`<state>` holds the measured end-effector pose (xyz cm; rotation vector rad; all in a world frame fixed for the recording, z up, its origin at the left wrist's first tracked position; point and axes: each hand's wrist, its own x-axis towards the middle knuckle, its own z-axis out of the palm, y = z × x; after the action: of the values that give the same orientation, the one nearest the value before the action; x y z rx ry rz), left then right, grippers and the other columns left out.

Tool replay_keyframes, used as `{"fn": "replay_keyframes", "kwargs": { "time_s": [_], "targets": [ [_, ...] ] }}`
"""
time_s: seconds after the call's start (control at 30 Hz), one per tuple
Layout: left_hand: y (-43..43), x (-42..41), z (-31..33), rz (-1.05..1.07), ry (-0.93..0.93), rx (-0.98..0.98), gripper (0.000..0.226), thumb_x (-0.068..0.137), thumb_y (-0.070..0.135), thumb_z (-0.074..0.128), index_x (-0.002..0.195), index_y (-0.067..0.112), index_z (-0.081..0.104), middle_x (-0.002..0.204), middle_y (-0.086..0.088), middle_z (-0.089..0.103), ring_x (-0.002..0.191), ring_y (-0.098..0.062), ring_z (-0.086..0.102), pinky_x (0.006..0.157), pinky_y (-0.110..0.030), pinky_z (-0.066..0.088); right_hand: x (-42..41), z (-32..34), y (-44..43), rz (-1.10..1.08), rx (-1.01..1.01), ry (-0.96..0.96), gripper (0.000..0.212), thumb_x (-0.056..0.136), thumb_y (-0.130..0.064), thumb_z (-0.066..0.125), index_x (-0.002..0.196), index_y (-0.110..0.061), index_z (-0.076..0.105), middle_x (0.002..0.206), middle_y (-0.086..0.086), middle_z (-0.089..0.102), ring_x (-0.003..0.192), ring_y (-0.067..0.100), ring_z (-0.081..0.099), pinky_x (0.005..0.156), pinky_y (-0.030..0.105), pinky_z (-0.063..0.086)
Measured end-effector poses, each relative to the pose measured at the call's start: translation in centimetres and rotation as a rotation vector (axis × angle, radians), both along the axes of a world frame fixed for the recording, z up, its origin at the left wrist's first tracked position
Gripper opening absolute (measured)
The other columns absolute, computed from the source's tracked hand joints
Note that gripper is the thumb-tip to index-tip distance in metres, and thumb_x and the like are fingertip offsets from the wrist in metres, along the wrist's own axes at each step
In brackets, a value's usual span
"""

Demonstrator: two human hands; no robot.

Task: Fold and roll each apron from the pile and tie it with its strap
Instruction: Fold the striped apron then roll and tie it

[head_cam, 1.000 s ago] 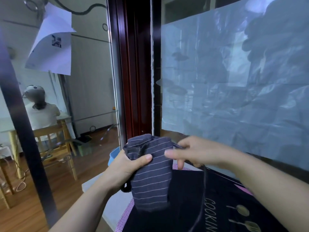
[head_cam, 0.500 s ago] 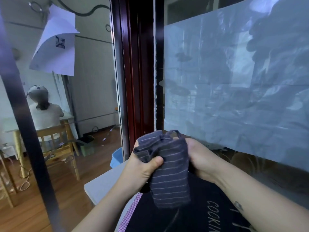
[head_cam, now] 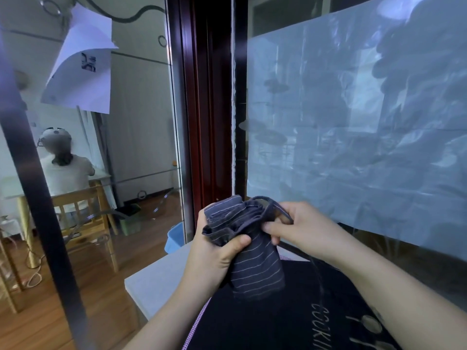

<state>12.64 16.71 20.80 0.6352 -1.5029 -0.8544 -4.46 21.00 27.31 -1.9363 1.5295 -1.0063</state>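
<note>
Filling the right half of the view, a large pale-blue translucent sheet [head_cam: 353,109] covers the window glass beside a dark red-brown wooden frame [head_cam: 202,109]; through the glass on the left a seated person [head_cam: 64,170] faces away on a wooden chair [head_cam: 83,218]. Below, a light grey table [head_cam: 156,281] carries the pile, of which the top layer is a flat black apron printed with pale lettering and utensil motifs [head_cam: 278,324], with a pink checked fabric edge [head_cam: 199,317] showing at its left. Held above that pile, clear of the table, is the rolled dark-blue apron with thin pale stripes [head_cam: 255,263], upright with its layered end on top. The left hand [head_cam: 214,253] is clenched around the upper part of the roll, thumb pressed across the front. The right hand [head_cam: 300,228] pinches the narrow dark strap [head_cam: 273,208], which loops over the top of the roll; a further length hangs down toward the black apron. The step in hand appears to be the tying. To do it well, the left hand should probably keep the roll compressed so the layers do not spring open, while the right hand draws the strap taut around the roll's middle before knotting, taking up the slack so no loose tail remains.
</note>
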Motion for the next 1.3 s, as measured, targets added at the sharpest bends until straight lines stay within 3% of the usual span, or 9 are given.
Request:
{"fn": "replay_keyframes", "kwargs": {
  "time_s": [0.13,0.37,0.47,0.63,0.73,0.9,1.03,1.13,1.3],
  "targets": [
    [0.1,-0.4,0.5,0.021,-0.002,-0.034,0.070,0.053,0.040,0.078,0.114,0.026,0.048,0.108,0.013,0.067,0.105,0.000,0.062,0.086,-0.011,0.044,1.3,-1.3,-0.3,-0.052,-0.105,-0.146,0.009,0.088,-0.020,0.059,0.096,-0.023,0.063,0.087,0.007,0.071,0.084,0.028,0.067,0.084,0.046,0.052],
    [-0.3,-0.6,0.9,0.067,0.042,-0.070,0.071,0.052,0.031,0.080,0.115,0.029,0.047,0.107,0.017,0.064,0.103,0.002,0.061,0.084,-0.011,0.046,2.9,-3.0,-0.5,-0.039,-0.103,-0.715,0.010,0.087,-0.015,0.065,0.093,-0.019,0.072,0.091,0.003,0.075,0.090,0.018,0.070,0.087,0.041,0.054],
    [-0.4,-0.3,1.0,0.078,0.033,-0.063,0.074,0.054,0.037,0.080,0.119,0.029,0.045,0.107,0.029,0.062,0.103,0.006,0.059,0.085,-0.010,0.045,2.9,-3.3,-0.7,0.196,-0.037,-0.900,0.042,0.071,-0.035,0.074,0.107,-0.014,0.071,0.109,0.007,0.071,0.108,0.020,0.065,0.093,0.033,0.051],
    [-0.2,-0.8,0.6,0.022,0.000,-0.031,0.082,0.053,0.043,0.076,0.124,0.018,0.044,0.113,0.010,0.060,0.101,0.005,0.060,0.082,-0.007,0.043,2.9,-2.3,-1.0,0.264,0.003,-1.025,0.024,0.061,-0.024,0.080,0.082,-0.015,0.073,0.092,0.009,0.069,0.086,0.017,0.067,0.078,0.026,0.055],
    [0.0,-1.2,0.2,0.007,-0.012,0.000,0.081,0.053,0.033,0.081,0.123,0.016,0.044,0.113,0.004,0.061,0.099,0.006,0.061,0.080,-0.006,0.043,2.5,-1.8,-1.4,0.098,-0.036,-1.003,0.007,0.076,-0.007,0.069,0.072,-0.013,0.068,0.078,0.009,0.068,0.071,0.016,0.066,0.070,0.027,0.056],
    [0.4,-1.7,0.6,0.078,0.031,-0.001,0.061,0.070,0.009,0.083,0.117,0.018,0.045,0.104,0.009,0.064,0.091,0.008,0.063,0.076,-0.006,0.044,2.8,-2.0,0.1,0.020,-0.102,-0.656,0.009,0.073,-0.028,0.075,0.081,-0.024,0.074,0.086,0.001,0.074,0.085,0.016,0.070,0.083,0.034,0.055],
    [0.3,-1.3,0.5,0.070,0.022,-0.001,0.059,0.067,0.012,0.083,0.110,0.029,0.046,0.102,0.009,0.066,0.091,0.002,0.065,0.075,-0.011,0.048,2.1,-1.2,1.0,0.118,-0.032,-0.373,0.023,0.083,-0.016,0.071,0.103,-0.026,0.070,0.097,-0.009,0.074,0.094,0.006,0.068,0.087,0.027,0.053],
    [0.4,-1.1,0.6,0.016,0.005,0.003,0.066,0.061,0.018,0.084,0.113,0.029,0.044,0.107,0.007,0.065,0.095,-0.001,0.065,0.077,-0.012,0.048,1.6,-0.6,0.6,0.126,-0.026,-0.245,0.021,0.087,-0.016,0.066,0.106,-0.025,0.067,0.101,-0.006,0.073,0.097,0.017,0.068,0.093,0.045,0.052],
    [0.3,-0.4,1.4,-0.139,-0.158,0.000,0.088,0.057,0.045,0.076,0.130,0.010,0.042,0.115,0.021,0.062,0.105,0.005,0.060,0.082,-0.008,0.045,0.8,-0.1,-0.4,0.320,0.048,-0.326,0.022,0.091,-0.022,0.058,0.113,-0.023,0.064,0.111,0.004,0.069,0.106,0.021,0.065,0.097,0.041,0.049]
  ]
}}
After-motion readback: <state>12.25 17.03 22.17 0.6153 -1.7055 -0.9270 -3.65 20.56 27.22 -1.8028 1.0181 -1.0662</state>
